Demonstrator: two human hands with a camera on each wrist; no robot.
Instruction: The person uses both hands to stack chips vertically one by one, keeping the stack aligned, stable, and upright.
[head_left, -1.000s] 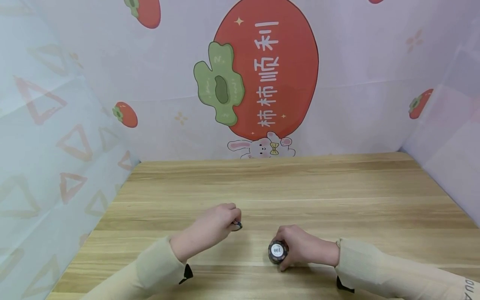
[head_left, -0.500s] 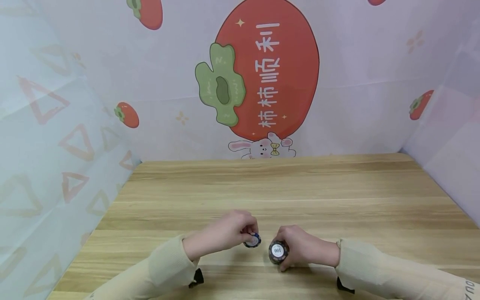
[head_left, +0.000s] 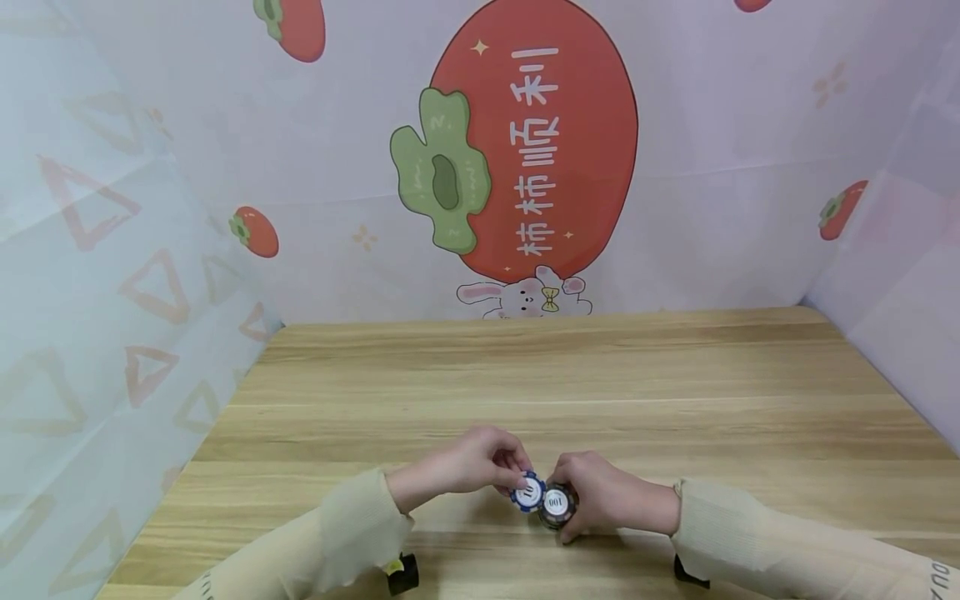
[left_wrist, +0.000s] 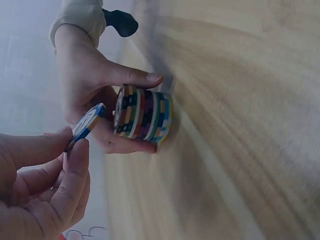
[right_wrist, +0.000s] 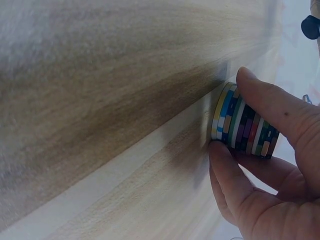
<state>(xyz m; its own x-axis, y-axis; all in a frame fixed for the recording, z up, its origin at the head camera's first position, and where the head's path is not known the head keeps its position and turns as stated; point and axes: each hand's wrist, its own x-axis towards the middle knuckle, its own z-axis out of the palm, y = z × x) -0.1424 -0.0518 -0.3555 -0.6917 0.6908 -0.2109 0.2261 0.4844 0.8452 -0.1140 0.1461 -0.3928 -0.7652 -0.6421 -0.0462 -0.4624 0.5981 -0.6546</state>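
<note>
Between thumb and fingers my left hand [head_left: 483, 462] pinches a blue and white poker chip [head_left: 528, 492] marked 10. In the left wrist view the chip [left_wrist: 86, 126] is tilted, close beside the top of a stack of poker chips [left_wrist: 142, 114] in several colours. My right hand [head_left: 607, 493] grips that stack around its sides, thumb on one side and fingers on the other. The stack [right_wrist: 245, 122] stands on the table in the right wrist view. Its top chip [head_left: 557, 503] is dark and marked 100; the blue chip's edge overlaps it in the head view.
The wooden table [head_left: 525, 375] reaches back to a light cloth wall [head_left: 697, 208] printed with a big red persimmon. Cloth walls also rise on the left [head_left: 112, 317] and right. Dark wrist bands [head_left: 403, 575] show below the sleeves.
My left hand has moved right and slightly toward me, bringing the blue chip up to the stack and turning its face upward. My right hand stays around the stack.
</note>
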